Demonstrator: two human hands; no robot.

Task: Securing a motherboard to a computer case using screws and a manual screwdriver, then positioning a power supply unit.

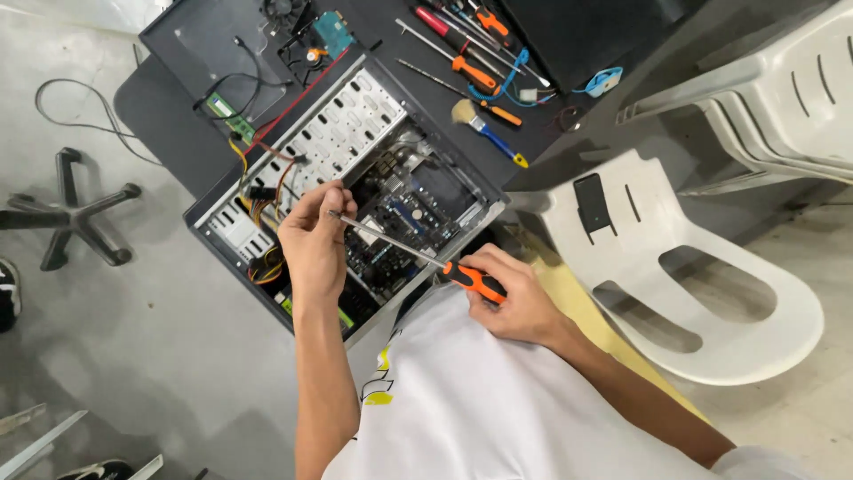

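Screwdriver [418, 256] held in both hands: right hand [511, 298] grips the orange handle, left hand [313, 236] pinches the tip over the open computer case [355, 178]; motherboard [404, 213] still mounted.

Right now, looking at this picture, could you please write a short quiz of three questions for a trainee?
1. True or false: the right hand grips the orange and black handle of the long screwdriver.
2. What do the left hand fingers pinch? A) the paint brush B) the screwdriver's tip C) a cable
3. Fill in: the open computer case lies on a dark ____.

Key: 1 true; 2 B; 3 table.
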